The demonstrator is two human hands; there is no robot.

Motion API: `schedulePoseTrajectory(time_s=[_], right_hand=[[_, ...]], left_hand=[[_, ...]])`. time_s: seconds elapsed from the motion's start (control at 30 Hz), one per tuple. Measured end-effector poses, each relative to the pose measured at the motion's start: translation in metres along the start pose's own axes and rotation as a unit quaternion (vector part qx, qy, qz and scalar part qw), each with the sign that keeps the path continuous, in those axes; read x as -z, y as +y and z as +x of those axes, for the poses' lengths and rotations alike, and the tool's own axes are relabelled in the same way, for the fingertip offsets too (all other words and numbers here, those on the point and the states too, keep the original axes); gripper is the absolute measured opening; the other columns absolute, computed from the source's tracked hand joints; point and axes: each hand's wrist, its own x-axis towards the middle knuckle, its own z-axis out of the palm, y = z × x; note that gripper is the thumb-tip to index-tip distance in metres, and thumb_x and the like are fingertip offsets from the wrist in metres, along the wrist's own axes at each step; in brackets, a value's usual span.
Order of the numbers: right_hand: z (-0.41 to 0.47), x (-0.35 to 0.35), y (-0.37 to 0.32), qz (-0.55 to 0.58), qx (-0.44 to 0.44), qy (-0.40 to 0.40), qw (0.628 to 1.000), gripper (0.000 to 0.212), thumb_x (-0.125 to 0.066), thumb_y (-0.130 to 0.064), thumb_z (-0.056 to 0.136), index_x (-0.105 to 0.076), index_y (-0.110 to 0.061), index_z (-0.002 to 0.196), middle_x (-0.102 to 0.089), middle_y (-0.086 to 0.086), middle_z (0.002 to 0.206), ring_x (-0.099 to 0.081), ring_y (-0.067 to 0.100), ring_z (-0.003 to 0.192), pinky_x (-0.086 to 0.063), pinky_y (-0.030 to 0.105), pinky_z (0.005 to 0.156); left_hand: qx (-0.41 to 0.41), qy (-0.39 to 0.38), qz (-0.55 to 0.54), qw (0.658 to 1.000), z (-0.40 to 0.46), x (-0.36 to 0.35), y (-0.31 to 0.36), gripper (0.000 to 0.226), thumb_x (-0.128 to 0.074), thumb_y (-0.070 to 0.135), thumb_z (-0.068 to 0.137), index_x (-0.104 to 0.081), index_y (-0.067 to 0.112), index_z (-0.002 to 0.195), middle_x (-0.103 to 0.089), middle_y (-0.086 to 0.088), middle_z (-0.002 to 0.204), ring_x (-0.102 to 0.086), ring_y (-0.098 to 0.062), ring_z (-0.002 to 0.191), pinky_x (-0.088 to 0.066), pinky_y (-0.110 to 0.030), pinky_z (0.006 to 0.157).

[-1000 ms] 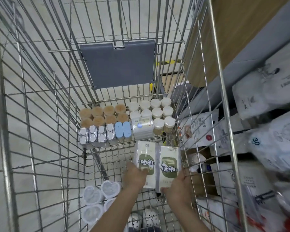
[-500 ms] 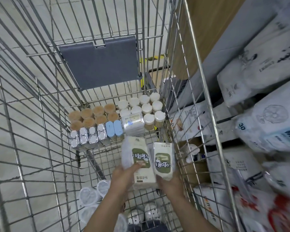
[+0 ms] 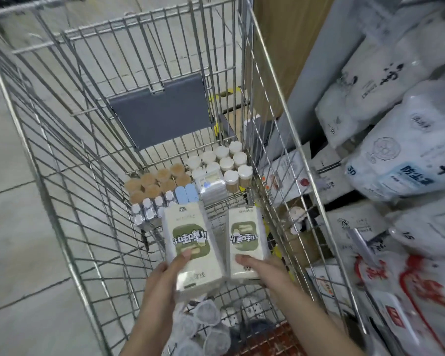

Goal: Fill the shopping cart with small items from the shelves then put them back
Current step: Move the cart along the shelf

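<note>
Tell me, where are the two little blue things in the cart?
In the head view, the two pale blue rounded packs stand at the cart's far end, between the silver foil packs on their left and the clear plastic box on their right.

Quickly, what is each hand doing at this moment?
Left hand: holds the left pack, thumb on its front.
Right hand: holds the right pack, thumb on its front.
</note>
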Motion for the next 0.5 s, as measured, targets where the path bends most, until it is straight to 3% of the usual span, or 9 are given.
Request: schedulePoseTrajectory(time_s=[0.07, 0.13, 0.17, 0.27, 0.37, 0.47, 0.5], right_hand=[[-0.041, 0.004, -0.006, 0.020, 0.032, -0.022, 0.999, 0.034, -0.077, -0.029, 0.078, -0.049, -0.023, 0.095, -0.052, -0.007, 0.086, -0.055, 0.010, 0.081, -0.046, 0.013, 0.072], [-0.083, 0.009, -0.006, 0.033, 0.072, -0.044, 0.996, 0.067, -0.084, -0.051, 0.063, -0.052, -0.020, 0.113, -0.059, -0.008, 0.107, -0.058, 0.016, 0.104, -0.044, 0.029, 0.098], [-0.103, 0.013, -0.006, 0.041, 0.086, -0.033, 0.995, 0.078, -0.086, -0.057, 0.054, -0.056, -0.019, 0.116, -0.064, -0.009, 0.110, -0.060, 0.015, 0.107, -0.041, 0.035, 0.103], [-0.176, 0.030, -0.014, 0.091, 0.132, -0.007, 0.987, 0.042, -0.087, -0.040, 0.059, -0.068, -0.018, 0.089, -0.071, -0.009, 0.090, -0.064, 0.010, 0.090, -0.041, 0.034, 0.098], [-0.239, 0.052, -0.015, 0.114, 0.180, 0.004, 0.977, 0.064, -0.091, -0.047, 0.047, -0.072, -0.016, 0.100, -0.075, -0.004, 0.098, -0.068, 0.018, 0.098, -0.046, 0.042, 0.099], [-0.295, 0.078, -0.002, 0.174, 0.211, 0.053, 0.961, 0.068, -0.090, -0.033, 0.048, -0.066, -0.016, 0.110, -0.075, -0.002, 0.096, -0.070, 0.018, 0.092, -0.051, 0.035, 0.082], [-0.311, 0.088, 0.006, 0.198, 0.222, 0.070, 0.952, 0.073, -0.090, -0.032, 0.047, -0.064, -0.016, 0.113, -0.075, 0.000, 0.096, -0.071, 0.019, 0.092, -0.052, 0.035, 0.084]], left_hand=[[-0.015, -0.021, -0.006, 1.000, -0.025, 0.006, 0.020, 0.051, -0.073, 0.039, 0.072, -0.065, 0.010, 0.114, -0.075, 0.001, 0.095, -0.071, -0.011, 0.083, -0.047, -0.036, 0.077], [-0.027, -0.031, 0.005, 0.999, -0.048, 0.008, 0.041, 0.071, -0.079, 0.047, 0.060, -0.062, 0.010, 0.119, -0.071, -0.009, 0.111, -0.068, -0.026, 0.101, -0.047, -0.046, 0.092], [-0.036, -0.035, 0.010, 0.999, -0.062, 0.009, 0.051, 0.082, -0.081, 0.051, 0.055, -0.060, 0.009, 0.122, -0.068, -0.011, 0.116, -0.065, -0.030, 0.106, -0.045, -0.050, 0.097], [-0.074, -0.061, 0.053, 0.994, -0.105, 0.002, 0.085, 0.088, -0.078, 0.054, 0.050, -0.059, 0.006, 0.121, -0.070, -0.012, 0.109, -0.068, -0.029, 0.100, -0.052, -0.046, 0.087], [-0.110, -0.102, 0.102, 0.983, -0.147, -0.015, 0.112, 0.086, -0.078, 0.050, 0.048, -0.060, 0.004, 0.118, -0.072, -0.015, 0.099, -0.070, -0.028, 0.087, -0.052, -0.035, 0.069], [-0.125, -0.133, 0.117, 0.976, -0.180, -0.039, 0.125, 0.110, -0.086, 0.050, 0.037, -0.050, 0.005, 0.131, -0.066, -0.016, 0.117, -0.066, -0.031, 0.097, -0.054, -0.042, 0.075], [-0.123, -0.147, 0.120, 0.974, -0.192, -0.051, 0.126, 0.118, -0.086, 0.050, 0.035, -0.045, 0.006, 0.137, -0.062, -0.016, 0.125, -0.065, -0.031, 0.100, -0.055, -0.040, 0.071]])
